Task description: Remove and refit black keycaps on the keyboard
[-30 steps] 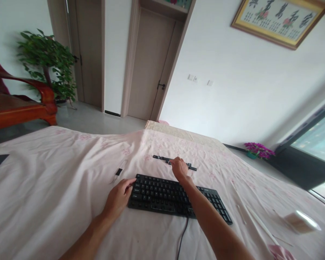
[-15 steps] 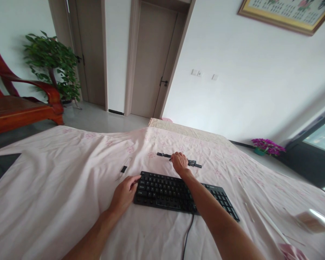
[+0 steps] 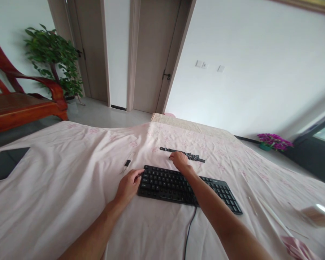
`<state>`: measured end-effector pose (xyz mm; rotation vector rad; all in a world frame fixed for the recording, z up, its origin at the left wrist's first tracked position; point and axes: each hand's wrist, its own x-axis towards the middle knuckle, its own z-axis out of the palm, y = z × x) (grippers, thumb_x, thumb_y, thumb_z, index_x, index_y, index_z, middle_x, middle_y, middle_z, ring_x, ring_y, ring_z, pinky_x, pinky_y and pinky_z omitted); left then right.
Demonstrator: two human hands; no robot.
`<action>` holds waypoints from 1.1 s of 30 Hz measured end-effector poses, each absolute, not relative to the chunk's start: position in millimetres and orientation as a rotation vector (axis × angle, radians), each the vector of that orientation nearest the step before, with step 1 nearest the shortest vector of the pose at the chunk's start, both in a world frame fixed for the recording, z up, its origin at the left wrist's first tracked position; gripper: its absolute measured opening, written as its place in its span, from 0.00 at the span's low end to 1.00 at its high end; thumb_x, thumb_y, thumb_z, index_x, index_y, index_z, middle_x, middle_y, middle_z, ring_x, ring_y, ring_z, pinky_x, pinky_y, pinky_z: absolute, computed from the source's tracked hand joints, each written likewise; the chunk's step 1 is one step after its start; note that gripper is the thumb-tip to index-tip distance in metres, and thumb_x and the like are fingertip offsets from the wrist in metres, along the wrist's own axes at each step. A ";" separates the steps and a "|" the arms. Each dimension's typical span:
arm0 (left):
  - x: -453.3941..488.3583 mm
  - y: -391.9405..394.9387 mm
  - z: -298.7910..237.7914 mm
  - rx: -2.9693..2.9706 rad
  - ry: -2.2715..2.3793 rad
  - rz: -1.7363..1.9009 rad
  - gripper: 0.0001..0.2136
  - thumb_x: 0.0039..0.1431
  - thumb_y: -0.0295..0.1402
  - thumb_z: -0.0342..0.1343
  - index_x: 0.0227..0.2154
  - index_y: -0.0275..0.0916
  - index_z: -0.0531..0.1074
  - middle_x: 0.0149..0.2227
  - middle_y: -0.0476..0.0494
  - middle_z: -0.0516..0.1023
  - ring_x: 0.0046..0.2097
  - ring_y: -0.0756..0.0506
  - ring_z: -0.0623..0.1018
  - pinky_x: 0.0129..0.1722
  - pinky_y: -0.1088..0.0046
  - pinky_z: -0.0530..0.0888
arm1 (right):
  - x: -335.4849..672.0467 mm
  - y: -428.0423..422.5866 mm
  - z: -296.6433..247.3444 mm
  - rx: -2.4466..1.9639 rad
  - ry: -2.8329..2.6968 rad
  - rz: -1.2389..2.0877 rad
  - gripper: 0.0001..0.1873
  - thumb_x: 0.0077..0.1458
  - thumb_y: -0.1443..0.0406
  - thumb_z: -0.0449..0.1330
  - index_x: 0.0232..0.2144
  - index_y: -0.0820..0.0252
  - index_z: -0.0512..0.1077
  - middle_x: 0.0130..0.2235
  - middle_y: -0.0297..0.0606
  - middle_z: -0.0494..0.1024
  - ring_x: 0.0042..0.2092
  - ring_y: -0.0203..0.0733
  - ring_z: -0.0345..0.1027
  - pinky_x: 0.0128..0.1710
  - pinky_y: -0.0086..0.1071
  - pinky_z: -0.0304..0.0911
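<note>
A black keyboard point(image 3: 166, 182) lies on the pink flowered cloth, with bare spots in its bottom row where keycaps are off. My left hand point(image 3: 129, 184) grips its upper left corner, thumb on the edge. Just beyond the keyboard's back edge is my right hand point(image 3: 179, 160), fingers pinched together and pointing down; a dark bit shows at the fingertips, too small to name. Behind that hand runs a row of loose black keycaps point(image 3: 197, 157), partly covered by it. A small black piece with thin wires, a keycap puller by its look point(image 3: 127, 163), rests left of the keyboard.
A dark flat panel point(image 3: 8, 164) lies at the cloth's left. To the right are cotton swabs point(image 3: 252, 206), a clear tub point(image 3: 318, 215) and a pink cloth point(image 3: 298, 247). The keyboard cable point(image 3: 189, 231) runs toward me. A wooden chair point(image 3: 29, 104) stands at far left.
My right hand has drawn back slightly from the keycap row toward the keyboard, uncovering more of the row. My left hand stays at the keyboard's corner. The view has tilted down a little.
</note>
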<state>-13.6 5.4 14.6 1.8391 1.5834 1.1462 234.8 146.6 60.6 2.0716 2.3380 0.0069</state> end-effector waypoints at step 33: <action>-14.7 3.7 13.7 1.848 1.607 1.142 0.17 0.57 0.26 0.46 0.47 0.42 0.73 0.47 0.47 0.77 0.47 0.47 0.76 0.52 0.69 0.71 | 221.7 -22.4 77.8 1.773 2.913 0.091 0.10 0.61 0.60 0.55 0.39 0.50 0.76 0.35 0.34 0.76 0.38 0.37 0.67 0.38 0.27 0.58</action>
